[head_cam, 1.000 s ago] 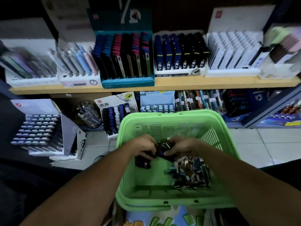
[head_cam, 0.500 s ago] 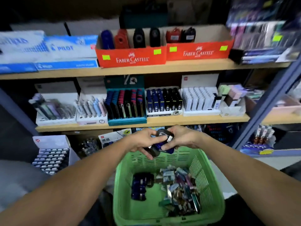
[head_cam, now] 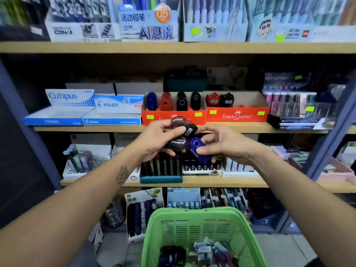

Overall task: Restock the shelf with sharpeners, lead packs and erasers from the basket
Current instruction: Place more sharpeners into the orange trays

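My left hand (head_cam: 158, 139) grips two dark maroon sharpeners (head_cam: 183, 125), one above the other. My right hand (head_cam: 223, 143) pinches a blue sharpener (head_cam: 198, 149) right beside them. Both hands are raised in front of the shelf, just below an orange Faber-Castell box (head_cam: 173, 116) that holds blue, red and black sharpeners standing upright. A second orange box (head_cam: 238, 113) to its right holds a red and a black one. The green basket (head_cam: 248, 228) sits low in the centre, with dark sharpeners (head_cam: 172, 256) and several small packs (head_cam: 210, 251) inside.
Blue Campus (head_cam: 63, 106) and Pilot eraser boxes (head_cam: 115, 110) stand left of the orange boxes. Lead packs (head_cam: 289, 105) fill the right of that shelf. Below are trays of refills (head_cam: 160, 168), above are pencil displays (head_cam: 148, 24). A blue metal upright (head_cam: 331, 128) rises at the right.
Both hands rose out of the basket holding sharpeners and now sit level with the orange boxes. The view tilted upward, so the basket dropped to the bottom of the picture.
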Available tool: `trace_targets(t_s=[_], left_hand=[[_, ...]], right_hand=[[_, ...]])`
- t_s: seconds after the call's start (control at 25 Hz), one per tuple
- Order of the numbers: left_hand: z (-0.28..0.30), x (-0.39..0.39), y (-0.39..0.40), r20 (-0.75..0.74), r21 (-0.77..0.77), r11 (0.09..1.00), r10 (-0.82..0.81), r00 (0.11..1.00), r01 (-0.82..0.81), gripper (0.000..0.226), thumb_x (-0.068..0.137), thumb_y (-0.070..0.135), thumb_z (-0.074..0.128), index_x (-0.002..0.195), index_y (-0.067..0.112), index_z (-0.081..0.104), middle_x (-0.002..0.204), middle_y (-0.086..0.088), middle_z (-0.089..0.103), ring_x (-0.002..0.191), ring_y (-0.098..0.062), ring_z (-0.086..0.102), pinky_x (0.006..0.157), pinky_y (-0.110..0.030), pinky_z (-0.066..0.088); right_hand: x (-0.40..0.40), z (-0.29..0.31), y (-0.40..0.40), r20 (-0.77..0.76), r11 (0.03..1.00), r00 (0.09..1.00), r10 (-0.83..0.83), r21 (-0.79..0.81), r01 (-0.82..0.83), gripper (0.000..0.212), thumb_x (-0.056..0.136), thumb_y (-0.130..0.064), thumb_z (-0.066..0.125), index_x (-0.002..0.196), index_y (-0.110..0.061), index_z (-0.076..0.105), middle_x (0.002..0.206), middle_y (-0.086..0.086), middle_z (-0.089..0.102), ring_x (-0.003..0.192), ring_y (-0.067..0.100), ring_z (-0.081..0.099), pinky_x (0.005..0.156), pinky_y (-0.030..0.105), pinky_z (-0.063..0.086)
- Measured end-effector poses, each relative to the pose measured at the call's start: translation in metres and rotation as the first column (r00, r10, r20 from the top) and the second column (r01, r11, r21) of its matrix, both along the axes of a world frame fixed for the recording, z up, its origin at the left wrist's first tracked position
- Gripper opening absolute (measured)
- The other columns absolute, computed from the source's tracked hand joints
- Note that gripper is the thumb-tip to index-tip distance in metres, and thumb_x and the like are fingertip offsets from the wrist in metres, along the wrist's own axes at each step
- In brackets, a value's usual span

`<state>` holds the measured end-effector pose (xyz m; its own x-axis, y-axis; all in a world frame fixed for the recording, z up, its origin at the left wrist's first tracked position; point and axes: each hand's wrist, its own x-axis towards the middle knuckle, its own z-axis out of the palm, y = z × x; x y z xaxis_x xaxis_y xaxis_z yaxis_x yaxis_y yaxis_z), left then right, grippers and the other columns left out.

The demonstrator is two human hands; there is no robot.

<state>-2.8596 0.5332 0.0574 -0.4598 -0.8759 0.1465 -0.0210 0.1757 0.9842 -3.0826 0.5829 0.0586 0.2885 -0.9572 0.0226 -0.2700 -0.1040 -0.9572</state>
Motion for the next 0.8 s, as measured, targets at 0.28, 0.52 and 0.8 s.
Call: trace_targets(t_s=[0.28, 0.52, 0.8], left_hand=[[0.051, 0.025, -0.038, -0.322, -0.182, 0.924, 0.266, 0.909, -0.335, 0.011, 0.096, 0.021, 0.065, 0.104, 0.013, 0.067, 0.089, -0.015, 0.075, 0.062, -0.035, 0.072, 0.039, -0.024, 0.05], [0.062, 0.059, -0.062, -0.267, -0.058, 0.829, 0.524, 0.809, -0.556, 0.009, 0.097, 0.022, 0.064, 0.095, 0.013, 0.064, 0.088, -0.019, 0.073, 0.064, -0.033, 0.074, 0.044, -0.026, 0.055], [0.062, 0.08, -0.078, -0.115, 0.024, 0.876, 0.481, 0.869, -0.482, 0.026, 0.094, 0.023, 0.068, 0.11, 0.003, 0.06, 0.088, -0.025, 0.072, 0.064, -0.034, 0.074, 0.039, -0.024, 0.051]], right_hand=[[0.042, 0.054, -0.047, 0.016, 0.905, 0.974, -0.227, -0.367, 0.216, 0.028, 0.085, -0.01, 0.077, 0.109, -0.022, 0.07, 0.104, 0.009, 0.069, 0.076, 0.018, 0.07, 0.051, 0.027, 0.053], [0.084, 0.084, -0.1, 0.082, 0.764, 0.915, -0.395, -0.524, 0.376, 0.028, 0.086, -0.006, 0.075, 0.111, -0.015, 0.066, 0.096, 0.0, 0.058, 0.083, 0.022, 0.07, 0.064, 0.031, 0.062], [0.118, 0.101, -0.138, -0.095, 0.767, 0.898, -0.43, -0.563, 0.308, 0.017, 0.085, -0.016, 0.076, 0.099, -0.017, 0.066, 0.087, 0.005, 0.069, 0.082, 0.017, 0.069, 0.069, 0.029, 0.06]])
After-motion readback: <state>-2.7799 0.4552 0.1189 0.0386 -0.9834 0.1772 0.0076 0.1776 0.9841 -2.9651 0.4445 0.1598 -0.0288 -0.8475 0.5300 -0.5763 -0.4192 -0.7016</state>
